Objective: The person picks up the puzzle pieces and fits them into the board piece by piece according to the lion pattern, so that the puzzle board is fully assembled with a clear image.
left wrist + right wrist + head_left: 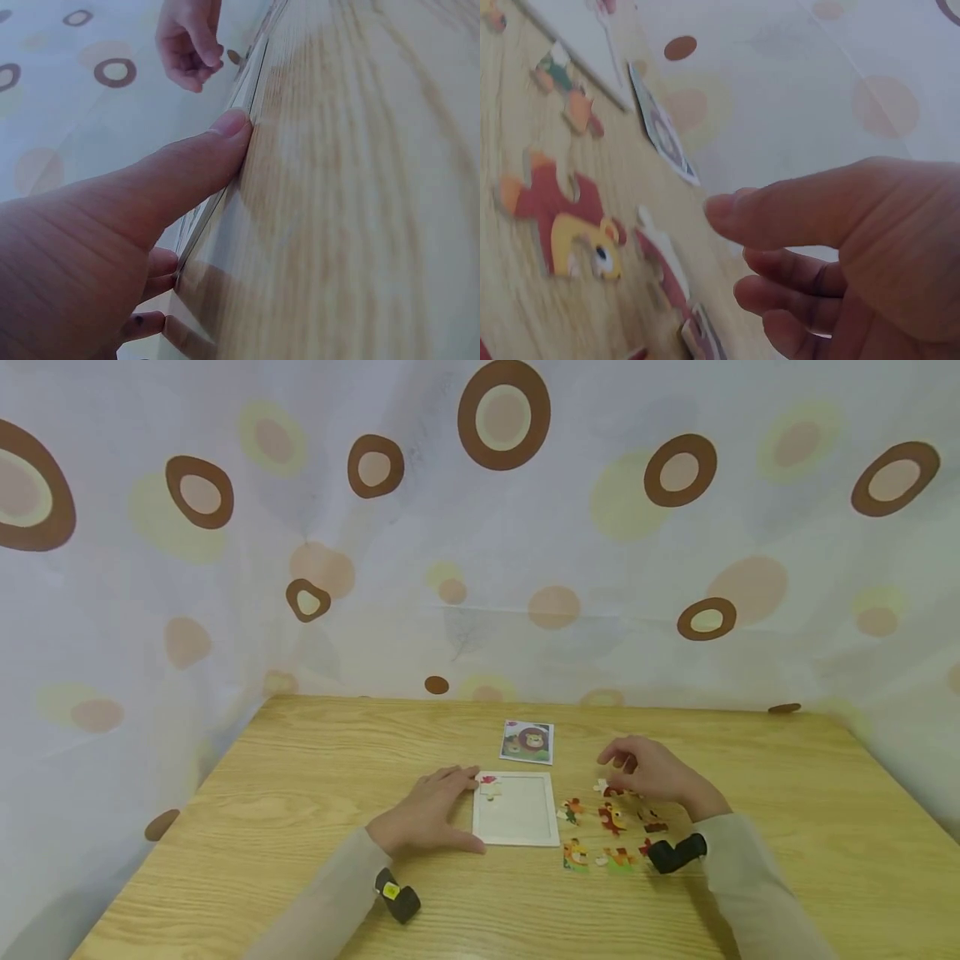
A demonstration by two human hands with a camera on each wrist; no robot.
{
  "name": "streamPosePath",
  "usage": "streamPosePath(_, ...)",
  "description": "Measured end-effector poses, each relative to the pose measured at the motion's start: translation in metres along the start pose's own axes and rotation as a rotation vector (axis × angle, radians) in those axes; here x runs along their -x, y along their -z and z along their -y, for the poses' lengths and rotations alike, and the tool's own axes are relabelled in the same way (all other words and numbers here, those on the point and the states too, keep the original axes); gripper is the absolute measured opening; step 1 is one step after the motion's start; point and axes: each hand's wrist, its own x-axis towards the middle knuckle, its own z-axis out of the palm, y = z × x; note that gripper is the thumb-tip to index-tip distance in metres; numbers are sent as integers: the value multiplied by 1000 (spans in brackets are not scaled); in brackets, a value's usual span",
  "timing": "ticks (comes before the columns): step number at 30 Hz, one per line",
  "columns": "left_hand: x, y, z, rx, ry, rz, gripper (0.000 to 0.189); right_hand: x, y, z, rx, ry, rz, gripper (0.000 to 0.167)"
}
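A white square puzzle tray (521,817) lies on the table, with one puzzle piece (491,790) in its far left corner. My left hand (429,814) rests at the tray's left side, thumb near the close corner and fingers at the far one; the left wrist view shows the thumb (225,127) against its edge. Above the loose pieces hovers my right hand (651,770), fingers loosely bent and nothing between them. Under it lies a red and white piece (664,262), beside a lion-face piece (577,225) with one eye showing.
Behind the tray lies a small picture card (527,742) with a lion on it. Several more pieces, such as a yellow and orange one (576,854), lie right of the tray. A patterned cloth (510,652) hangs along the table's back edge.
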Motion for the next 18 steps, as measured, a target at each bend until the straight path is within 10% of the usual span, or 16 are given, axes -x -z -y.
streamPosePath(18,2,1,-1,30,8,11,88,0,-11,-20,-52,-115,79,19)
